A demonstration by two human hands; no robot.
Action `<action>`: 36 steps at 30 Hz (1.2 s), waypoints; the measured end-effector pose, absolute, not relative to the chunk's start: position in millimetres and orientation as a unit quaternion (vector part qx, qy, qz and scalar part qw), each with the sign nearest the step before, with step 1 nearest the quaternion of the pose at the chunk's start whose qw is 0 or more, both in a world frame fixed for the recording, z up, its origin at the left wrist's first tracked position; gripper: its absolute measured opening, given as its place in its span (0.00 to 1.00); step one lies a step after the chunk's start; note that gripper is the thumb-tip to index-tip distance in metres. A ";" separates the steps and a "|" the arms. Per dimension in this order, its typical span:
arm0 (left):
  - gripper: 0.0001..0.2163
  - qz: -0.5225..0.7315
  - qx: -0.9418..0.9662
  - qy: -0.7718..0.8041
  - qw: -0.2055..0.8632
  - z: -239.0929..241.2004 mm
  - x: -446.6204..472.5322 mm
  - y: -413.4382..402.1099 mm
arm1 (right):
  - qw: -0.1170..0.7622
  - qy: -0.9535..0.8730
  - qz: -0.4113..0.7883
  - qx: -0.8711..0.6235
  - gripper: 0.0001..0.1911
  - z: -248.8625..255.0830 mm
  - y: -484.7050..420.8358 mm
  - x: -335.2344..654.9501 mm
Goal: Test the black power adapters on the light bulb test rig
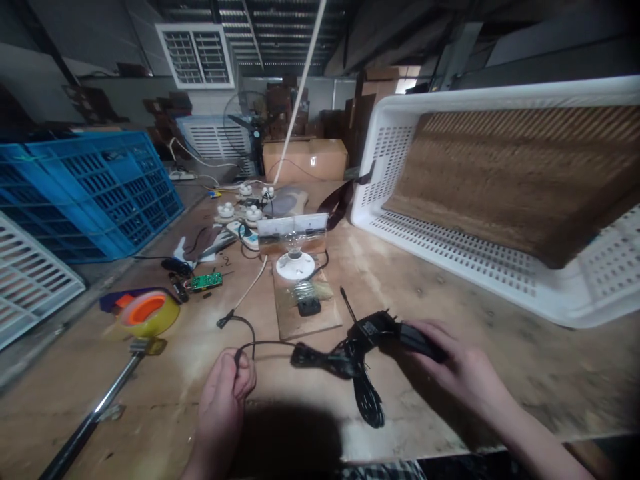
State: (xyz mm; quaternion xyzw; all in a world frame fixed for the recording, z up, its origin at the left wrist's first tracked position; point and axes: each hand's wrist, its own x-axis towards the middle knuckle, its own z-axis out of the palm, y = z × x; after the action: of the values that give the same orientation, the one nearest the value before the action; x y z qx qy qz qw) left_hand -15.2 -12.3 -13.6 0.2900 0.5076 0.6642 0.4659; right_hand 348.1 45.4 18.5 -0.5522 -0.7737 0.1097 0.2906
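My right hand point(450, 367) is closed around a black power adapter point(385, 330) just above the wooden table point(450, 293). A bundled black cable point(350, 370) hangs from the adapter and loops down toward the table's front edge. My left hand point(227, 393) pinches the thin free end of that cable point(240, 333), whose small plug lies a little farther out on the table. In front of both hands lies a small wooden board point(305, 307) carrying a white lamp holder point(295, 265) and a black switch.
A big white perforated crate point(395, 147) with a brown mat inside leans at the right. Blue crates point(115, 193) stand at the left. A yellow tape roll point(149, 312), a green circuit board point(206, 281), a metal rod point(95, 410) and more white lamp holders point(240, 212) lie on the table.
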 end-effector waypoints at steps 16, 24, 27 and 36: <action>0.19 0.647 0.315 0.521 0.460 -17.4 -16.8 -13.0 | 0.240 -0.812 -0.037 -0.531 0.22 11.1 30.7 334.1; 0.20 0.676 0.288 0.488 0.471 -15.3 -14.3 -11.3 | 0.166 -0.876 0.064 -0.449 0.32 16.8 12.7 257.7; 0.20 0.699 0.272 0.476 0.460 -10.8 -12.2 -9.5 | 0.146 -0.875 0.072 -0.455 0.32 11.6 13.7 249.1; 0.18 0.730 0.239 0.468 0.436 -14.8 -20.5 -2.1 | 0.223 -0.830 0.215 -0.464 0.22 15.4 -1.1 285.1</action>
State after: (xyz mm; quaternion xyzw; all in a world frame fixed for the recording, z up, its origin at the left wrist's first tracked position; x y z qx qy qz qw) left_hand -20.5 -2.1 -14.8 0.2390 0.4681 0.7303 0.4364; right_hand 285.1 -1.1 15.4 -0.4639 -0.8298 0.2154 0.2233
